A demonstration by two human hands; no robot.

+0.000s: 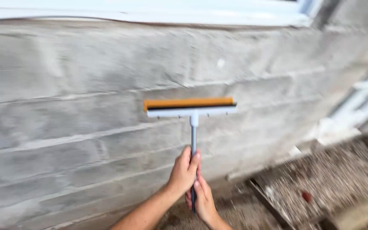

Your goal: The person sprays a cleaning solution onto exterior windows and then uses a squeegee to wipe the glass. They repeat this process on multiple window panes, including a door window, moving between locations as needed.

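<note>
**Squeegee raised against block wall**

Both hands, left hand (184, 172) above right hand (203, 200), wrapped tight round the squeegee (191, 108) handle. Orange-edged head upright, near the grey block wall (64, 106), below the window frame (150, 10). Apparently mid-lift; next, probably steady reach upward.

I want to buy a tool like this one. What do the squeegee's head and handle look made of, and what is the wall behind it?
Squeegee: pale, smooth crossbar, probably plastic; the orange strip on top looks like sponge, though blur leaves it open. Handle: thin grey-blue rod, painted metal or plastic. Wall: rough, matte grey blocks with lighter joints, likely concrete.
</note>
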